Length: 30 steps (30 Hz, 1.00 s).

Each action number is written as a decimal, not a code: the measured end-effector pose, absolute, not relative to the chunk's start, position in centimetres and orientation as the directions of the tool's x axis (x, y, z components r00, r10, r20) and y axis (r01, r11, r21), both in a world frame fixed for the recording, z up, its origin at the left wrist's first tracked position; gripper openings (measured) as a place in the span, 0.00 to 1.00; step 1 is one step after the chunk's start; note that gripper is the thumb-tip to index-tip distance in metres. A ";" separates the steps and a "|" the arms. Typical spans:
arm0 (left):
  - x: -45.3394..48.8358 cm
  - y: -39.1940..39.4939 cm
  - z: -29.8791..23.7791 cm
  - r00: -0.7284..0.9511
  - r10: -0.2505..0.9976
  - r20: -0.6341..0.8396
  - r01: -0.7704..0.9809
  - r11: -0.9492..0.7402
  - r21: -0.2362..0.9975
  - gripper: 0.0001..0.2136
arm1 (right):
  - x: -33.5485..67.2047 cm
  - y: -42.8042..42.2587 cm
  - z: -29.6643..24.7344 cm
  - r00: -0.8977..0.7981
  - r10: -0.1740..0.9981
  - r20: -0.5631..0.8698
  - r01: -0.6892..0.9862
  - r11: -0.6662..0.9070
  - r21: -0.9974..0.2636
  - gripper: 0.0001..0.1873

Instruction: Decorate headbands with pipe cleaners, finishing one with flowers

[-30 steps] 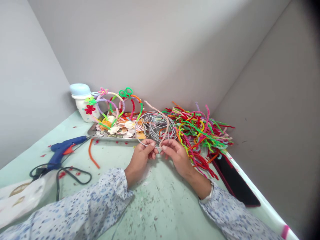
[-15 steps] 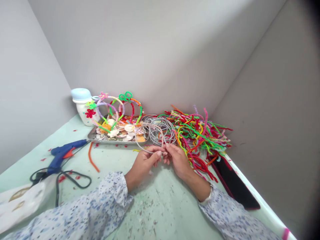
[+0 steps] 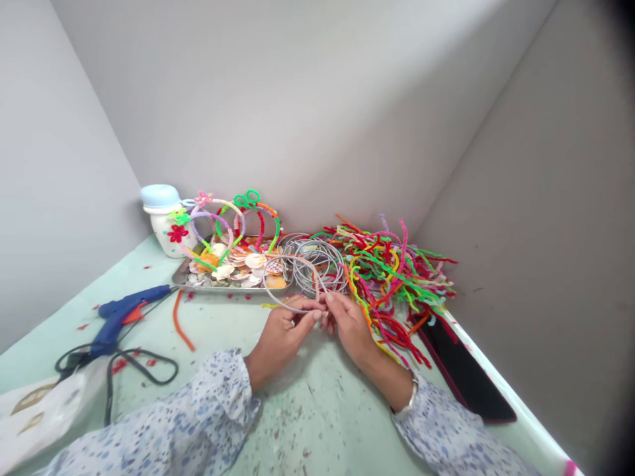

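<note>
My left hand [image 3: 282,330] pinches the end of a thin grey metal headband [image 3: 278,301] that arcs away over the table. My right hand [image 3: 347,320] meets it at the same spot, fingers closed on a pale pink pipe cleaner [image 3: 312,268] that lies along the band. Both hands rest low over the pale green table [image 3: 307,416]. Just behind them lies a bundle of bare grey headbands [image 3: 317,261]. A heap of coloured pipe cleaners [image 3: 391,271] spreads to the right of my right hand.
A metal tray [image 3: 198,281] of shells holds several decorated headbands [image 3: 233,218], with a white jar [image 3: 163,221] behind. A blue glue gun [image 3: 122,314] and its black cord lie left. An orange pipe cleaner [image 3: 179,324], a dark phone [image 3: 464,380] at right, grey walls around.
The pink pipe cleaner, which stood up in a tall loop a second ago, has come down along the headband. My hands have drawn closer together at the band's end.
</note>
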<state>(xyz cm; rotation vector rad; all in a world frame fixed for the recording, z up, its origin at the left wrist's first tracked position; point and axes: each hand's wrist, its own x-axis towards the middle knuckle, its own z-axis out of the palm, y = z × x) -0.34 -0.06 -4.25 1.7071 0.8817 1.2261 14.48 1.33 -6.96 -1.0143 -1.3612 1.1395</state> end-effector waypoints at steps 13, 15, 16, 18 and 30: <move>-0.2 -0.6 -3.2 0.524 0.748 0.408 0.317 -0.616 0.721 0.08 | 14.9 -1.7 -1.6 -0.200 0.628 0.752 0.432 0.745 -0.508 0.12; 0.0 -0.7 -2.8 0.594 0.702 0.393 0.351 -0.665 0.659 0.08 | 14.7 -2.3 -0.3 -0.281 0.622 0.731 0.447 0.759 -0.474 0.08; 0.1 -0.8 -2.5 0.604 0.699 0.384 0.365 -0.670 0.646 0.08 | 14.6 -2.5 0.3 -0.271 0.641 0.718 0.433 0.748 -0.503 0.05; 0.1 -0.9 -1.7 0.573 0.733 0.367 0.374 -0.632 0.679 0.08 | 14.7 -2.5 1.0 -0.204 0.720 0.663 0.364 0.685 -0.631 0.07; 0.6 -0.4 -2.5 0.198 0.977 0.075 -0.108 -0.055 0.993 0.12 | 15.5 0.2 -1.8 0.093 0.942 0.321 -0.331 0.333 -0.883 0.13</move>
